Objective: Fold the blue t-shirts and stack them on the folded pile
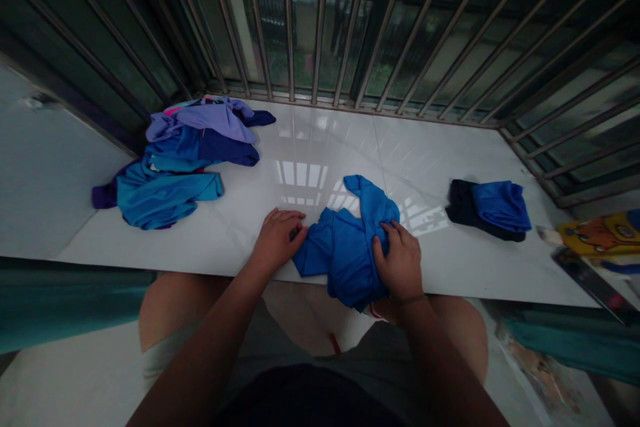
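Hands apart, left hand (279,240) open at blue garment (350,250), right hand (399,259) spread over it, clothes pile (183,157) leftward, 2 folded pieces (500,207) rightward

Head view, one: is looking from the wearer's head, high on the near side of the white ledge (425,147). Is facing forward and down across the ledge, at close range. Is spanning nearly its whole width, wide-angled; is reaching metal bars (320,33) beyond its far edge, knees (465,337) below its near edge.
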Available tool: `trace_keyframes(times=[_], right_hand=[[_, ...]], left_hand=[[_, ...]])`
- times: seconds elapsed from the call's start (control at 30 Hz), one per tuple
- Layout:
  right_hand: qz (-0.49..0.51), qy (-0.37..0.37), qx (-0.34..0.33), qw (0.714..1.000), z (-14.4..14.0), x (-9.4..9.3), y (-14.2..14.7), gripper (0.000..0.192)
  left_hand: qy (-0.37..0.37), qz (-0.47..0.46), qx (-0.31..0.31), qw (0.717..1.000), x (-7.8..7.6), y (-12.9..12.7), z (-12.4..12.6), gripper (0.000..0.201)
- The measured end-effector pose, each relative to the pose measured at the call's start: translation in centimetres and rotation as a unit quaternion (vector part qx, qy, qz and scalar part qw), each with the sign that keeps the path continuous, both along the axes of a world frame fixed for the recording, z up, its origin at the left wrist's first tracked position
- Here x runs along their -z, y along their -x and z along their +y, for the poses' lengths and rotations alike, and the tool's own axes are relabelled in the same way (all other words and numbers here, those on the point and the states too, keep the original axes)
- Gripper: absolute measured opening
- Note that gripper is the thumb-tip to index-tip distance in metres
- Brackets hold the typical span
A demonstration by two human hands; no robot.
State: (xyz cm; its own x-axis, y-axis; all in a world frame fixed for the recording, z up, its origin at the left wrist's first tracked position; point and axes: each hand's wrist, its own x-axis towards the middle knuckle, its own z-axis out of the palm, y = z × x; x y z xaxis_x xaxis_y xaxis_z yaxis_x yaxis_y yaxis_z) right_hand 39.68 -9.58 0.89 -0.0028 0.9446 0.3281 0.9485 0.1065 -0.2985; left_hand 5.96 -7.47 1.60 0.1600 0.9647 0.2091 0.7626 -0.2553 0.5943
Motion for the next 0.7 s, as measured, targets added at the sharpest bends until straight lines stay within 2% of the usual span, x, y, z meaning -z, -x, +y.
trace_keyframes(times=[0.7], right_hand=[[0.0, -0.006, 0.005, 1.0, -0.14, -0.06, 0.18, 0.043]], left_hand=[[-0.006, 0.009, 0.004, 1.0, -0.11, 0.05, 0.08, 0.016]])
